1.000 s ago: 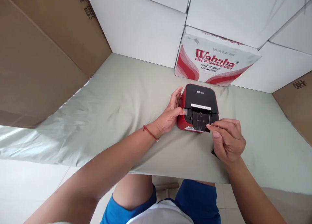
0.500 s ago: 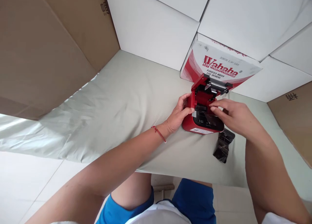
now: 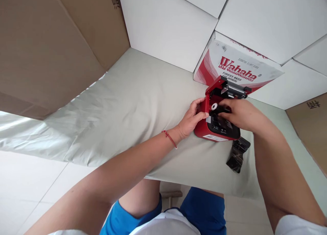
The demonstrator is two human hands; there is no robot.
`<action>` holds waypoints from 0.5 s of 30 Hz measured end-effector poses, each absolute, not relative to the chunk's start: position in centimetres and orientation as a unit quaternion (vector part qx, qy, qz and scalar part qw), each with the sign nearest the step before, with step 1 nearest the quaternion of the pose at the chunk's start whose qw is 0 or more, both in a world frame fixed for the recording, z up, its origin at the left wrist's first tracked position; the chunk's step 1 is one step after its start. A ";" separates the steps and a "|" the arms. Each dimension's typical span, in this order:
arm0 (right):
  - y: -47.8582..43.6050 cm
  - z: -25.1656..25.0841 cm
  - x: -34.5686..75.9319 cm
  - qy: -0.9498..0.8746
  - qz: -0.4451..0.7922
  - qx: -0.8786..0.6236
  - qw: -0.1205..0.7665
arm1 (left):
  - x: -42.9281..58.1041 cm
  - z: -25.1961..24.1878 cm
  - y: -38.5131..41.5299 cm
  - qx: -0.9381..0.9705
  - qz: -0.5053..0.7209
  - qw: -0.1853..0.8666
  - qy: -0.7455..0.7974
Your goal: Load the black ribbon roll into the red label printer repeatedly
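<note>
A red label printer (image 3: pixel 201 130) rests on the cloth-covered surface, its lid (image 3: pixel 214 85) raised at the back. Round the printer's left wall, my left hand (image 3: pixel 190 121) is closed, thumb at the front and fingers along the side. My right hand (image 3: pixel 242 115) is inside the open compartment, thumb and fingers closed on a dark roll of film, partly hidden by the hand. The roll's white core (image 3: pixel 214 107) shows at its left end. Loose dark film lies over the printer's black front edge. A folded dark strip (image 3: pixel 238 156) lies on the cloth, just right of the printer.
Behind the printer stands a white and red water carton (image 3: pixel 237 66) against white tiles or panels. Large brown cardboard boxes stand at the left (image 3: pixel 51 51) and at the right (image 3: pixel 310 129). Pale green cloth (image 3: pixel 127 119) covers the surface, its front edge close to my legs.
My right hand has moved deeper into the compartment and turned, and the roll's white core has come into view. My left hand keeps its hold. The whole view has shifted slightly.
</note>
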State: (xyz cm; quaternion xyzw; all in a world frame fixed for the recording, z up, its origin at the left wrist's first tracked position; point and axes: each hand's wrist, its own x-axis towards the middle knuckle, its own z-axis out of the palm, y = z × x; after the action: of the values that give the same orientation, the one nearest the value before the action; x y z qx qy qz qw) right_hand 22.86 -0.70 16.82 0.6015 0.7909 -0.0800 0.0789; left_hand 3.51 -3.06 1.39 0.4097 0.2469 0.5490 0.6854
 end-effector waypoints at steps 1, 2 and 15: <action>-1.7 17.5 23.7 0.784 -0.107 0.610 0.026 | 3.5 1.4 -3.1 0.408 0.549 0.687 0.244; -2.9 18.2 24.8 0.776 -0.140 0.614 -0.025 | 3.5 1.4 -3.0 0.405 0.550 0.689 0.241; -11.4 15.1 43.7 0.623 -0.259 0.738 0.018 | 3.3 1.6 -2.8 0.405 0.544 0.693 0.244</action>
State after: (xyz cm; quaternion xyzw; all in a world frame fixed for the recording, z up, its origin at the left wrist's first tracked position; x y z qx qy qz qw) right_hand 43.67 -11.40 15.11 0.7380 0.6230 -0.2588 0.0180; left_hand 3.29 -2.84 1.56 0.4054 0.2443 0.5444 0.6925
